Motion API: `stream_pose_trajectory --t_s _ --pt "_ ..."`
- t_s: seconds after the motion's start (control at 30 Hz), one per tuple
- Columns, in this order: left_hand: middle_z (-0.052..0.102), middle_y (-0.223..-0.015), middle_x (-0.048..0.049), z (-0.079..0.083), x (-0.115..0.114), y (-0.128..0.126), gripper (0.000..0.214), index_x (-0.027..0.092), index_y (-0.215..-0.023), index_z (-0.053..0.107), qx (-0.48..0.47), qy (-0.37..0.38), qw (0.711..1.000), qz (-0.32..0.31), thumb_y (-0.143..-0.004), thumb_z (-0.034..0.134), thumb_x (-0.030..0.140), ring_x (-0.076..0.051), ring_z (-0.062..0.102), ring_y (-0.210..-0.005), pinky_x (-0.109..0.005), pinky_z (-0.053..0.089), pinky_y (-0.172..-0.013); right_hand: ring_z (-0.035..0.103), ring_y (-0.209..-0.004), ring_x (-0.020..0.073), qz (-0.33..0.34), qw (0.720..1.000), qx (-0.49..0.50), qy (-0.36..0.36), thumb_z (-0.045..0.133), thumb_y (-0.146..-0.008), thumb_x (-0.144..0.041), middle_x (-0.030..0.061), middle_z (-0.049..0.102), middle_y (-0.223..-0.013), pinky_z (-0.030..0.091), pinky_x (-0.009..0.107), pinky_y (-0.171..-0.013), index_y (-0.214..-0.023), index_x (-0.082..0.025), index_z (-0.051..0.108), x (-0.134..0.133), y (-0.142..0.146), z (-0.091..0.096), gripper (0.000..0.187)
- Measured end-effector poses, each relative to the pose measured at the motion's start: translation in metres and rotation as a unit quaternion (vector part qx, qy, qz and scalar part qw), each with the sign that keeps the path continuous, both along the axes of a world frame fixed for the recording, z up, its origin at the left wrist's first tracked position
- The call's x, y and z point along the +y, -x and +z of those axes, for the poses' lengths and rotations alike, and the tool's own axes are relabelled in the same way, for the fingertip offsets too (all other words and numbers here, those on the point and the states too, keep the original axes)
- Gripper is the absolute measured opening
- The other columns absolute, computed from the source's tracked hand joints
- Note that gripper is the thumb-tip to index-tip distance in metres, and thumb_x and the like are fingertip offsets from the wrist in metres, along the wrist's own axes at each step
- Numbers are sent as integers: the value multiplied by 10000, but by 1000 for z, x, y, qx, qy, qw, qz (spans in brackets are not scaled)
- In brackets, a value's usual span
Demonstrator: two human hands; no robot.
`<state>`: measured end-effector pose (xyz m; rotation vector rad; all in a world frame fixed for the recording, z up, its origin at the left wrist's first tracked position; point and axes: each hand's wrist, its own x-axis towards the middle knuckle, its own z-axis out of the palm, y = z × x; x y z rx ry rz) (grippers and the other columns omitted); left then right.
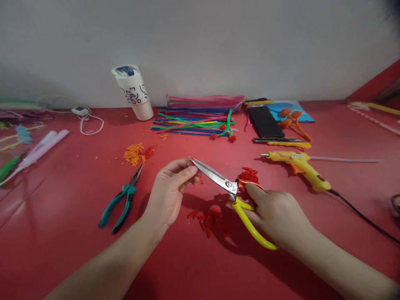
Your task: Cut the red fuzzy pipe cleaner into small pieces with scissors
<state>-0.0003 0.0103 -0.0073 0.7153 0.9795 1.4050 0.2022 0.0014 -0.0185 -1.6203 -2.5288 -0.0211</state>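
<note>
My right hand [278, 212] is closed on a pair of scissors [218, 179] with yellow handles. An orange-red bit shows by its thumb, partly hidden. The blades point left, and their tips meet my left hand's fingertips. My left hand [171, 187] pinches a tiny red piece [191, 158] at the tips, mostly hidden by fingers and blade. Below the scissors lie loose red pieces [206, 221], and a heap of small red pieces [249, 175] is behind the right hand. Teal-handled pliers [125, 200] rest left of my left hand.
Orange crumbs [133, 154], a white tumbler [133, 91] and colored pipe cleaners [193, 121] lie farther back. To the right are a yellow glue gun [296, 166] with a cord, a black phone [265, 121] and a yellow cutter [289, 144]. A white cable [90, 121] curls at left.
</note>
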Motion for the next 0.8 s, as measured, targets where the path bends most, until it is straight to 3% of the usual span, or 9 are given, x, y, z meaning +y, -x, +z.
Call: stream_pose_trajectory --t_s 0.1,0.2,0.37,0.47,0.63,0.7,0.8 --pt "575 -584 39 -2 0 -1 48 159 -642 595 44 5 999 -1 -655 638 143 -50 517 -524 -155 414 -541 405 -381 120 -39 994 53 88 351 -779 -528 -15 461 -449 195 233 -414 -613 -220 359 2 2 6 350" --pt "544 -564 46 -2 -3 -5 62 156 -621 579 150 3 989 -14 -655 631 159 -49 488 -519 -153 393 -528 408 -435 114 -52 971 170 162 412 -757 -494 -26 456 -505 248 228 -428 -641 -216 383 2 7 14 302" --pt "558 -592 34 1 -15 -21 43 166 -633 572 361 -44 930 -58 -660 576 133 -80 501 -566 -184 395 -550 357 -423 76 -78 872 398 274 429 -762 -346 -67 383 -512 296 207 -421 -714 -198 457 -3 19 20 158" --pt "546 -581 30 0 -21 -28 81 170 -617 553 451 -101 883 -83 -670 534 112 -93 495 -561 -205 393 -553 336 -405 61 -92 838 455 286 478 -735 -319 -82 368 -501 297 200 -413 -724 -192 472 -4 24 19 128" --pt "514 -560 33 -1 -27 -31 96 173 -604 528 528 -167 828 -91 -680 526 114 -94 481 -545 -215 378 -543 331 -422 48 -87 832 466 289 492 -713 -259 -85 351 -498 281 177 -400 -642 -187 437 -4 24 17 115" --pt "535 -584 26 0 -27 -31 74 174 -627 539 525 -167 829 -96 -678 533 120 -99 497 -562 -217 389 -556 338 -418 47 -80 831 467 292 481 -707 -230 -86 356 -491 284 173 -401 -632 -188 434 -4 23 18 98" --pt "580 -634 11 1 -26 -29 50 175 -665 570 481 -133 859 -113 -679 542 136 -112 528 -605 -223 412 -592 339 -418 47 -71 833 464 293 474 -701 -215 -86 359 -490 289 174 -405 -640 -188 445 -5 22 19 73"
